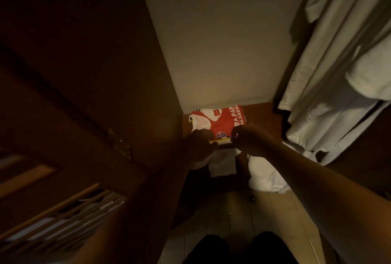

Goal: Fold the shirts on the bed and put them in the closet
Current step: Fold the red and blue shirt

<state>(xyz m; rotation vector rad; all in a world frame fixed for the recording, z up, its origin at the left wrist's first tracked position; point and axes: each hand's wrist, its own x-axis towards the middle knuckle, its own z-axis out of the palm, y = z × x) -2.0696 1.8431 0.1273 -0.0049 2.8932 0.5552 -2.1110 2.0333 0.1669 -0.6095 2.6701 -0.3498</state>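
Note:
A folded red and white shirt (220, 120) with white lettering lies on the wooden closet shelf (262, 115), against the back wall. A thin yellow edge shows under its near side. My left hand (200, 138) grips the shirt's near left corner, fingers curled. My right hand (249, 138) pinches the near right edge. Both forearms reach down into the dim closet.
White robes (330, 77) hang on the right, close to my right arm. Folded white cloth (264, 177) lies below the shelf. A dark wooden closet door (74, 94) with slats stands on the left. Tiled floor (264, 217) and my dark trouser legs show at the bottom.

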